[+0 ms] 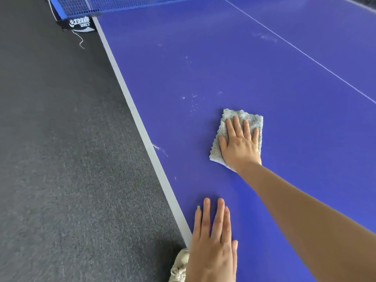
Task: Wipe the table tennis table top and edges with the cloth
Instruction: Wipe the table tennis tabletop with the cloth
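Two hands flat on the table [203, 68]. Left edge: grey stripe [130, 102] runs from the net [81, 5] down to the left hand [213, 241], dark floor [50, 139] beyond it. Blue top is open ahead and right, past the thin centre line [305, 53]. White specks [193, 102] lie just ahead-left of the cloth [236, 116]. Cloth sits well in from the edge, under the right hand [240, 143]: fingers straight, spread, pressing it, with cloth showing past the fingertips and on the thumb side. Left fingers straight, holding nothing, beside the stripe.
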Tool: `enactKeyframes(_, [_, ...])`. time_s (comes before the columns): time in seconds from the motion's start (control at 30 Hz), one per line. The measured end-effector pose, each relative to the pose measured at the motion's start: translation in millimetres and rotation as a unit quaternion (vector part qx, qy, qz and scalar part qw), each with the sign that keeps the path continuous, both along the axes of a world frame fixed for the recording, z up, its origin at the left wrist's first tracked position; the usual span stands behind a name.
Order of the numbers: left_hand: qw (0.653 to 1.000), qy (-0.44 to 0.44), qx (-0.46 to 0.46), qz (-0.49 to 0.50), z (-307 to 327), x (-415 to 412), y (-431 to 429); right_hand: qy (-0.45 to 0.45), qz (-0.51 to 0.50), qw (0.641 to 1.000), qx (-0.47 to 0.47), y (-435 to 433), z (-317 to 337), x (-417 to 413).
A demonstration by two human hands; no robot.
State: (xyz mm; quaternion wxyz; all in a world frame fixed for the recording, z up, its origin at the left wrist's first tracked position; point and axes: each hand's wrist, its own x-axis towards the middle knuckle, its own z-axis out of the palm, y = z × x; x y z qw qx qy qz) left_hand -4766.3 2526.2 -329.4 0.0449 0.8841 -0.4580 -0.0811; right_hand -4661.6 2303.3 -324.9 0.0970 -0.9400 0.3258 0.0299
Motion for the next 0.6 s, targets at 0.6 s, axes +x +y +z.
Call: enactKeyframes(0.6, [0.903,-0.004,-0.036,-0.429,1,154,-44,-0.037,-0.179,0.983,0.036,-31,10,-126])
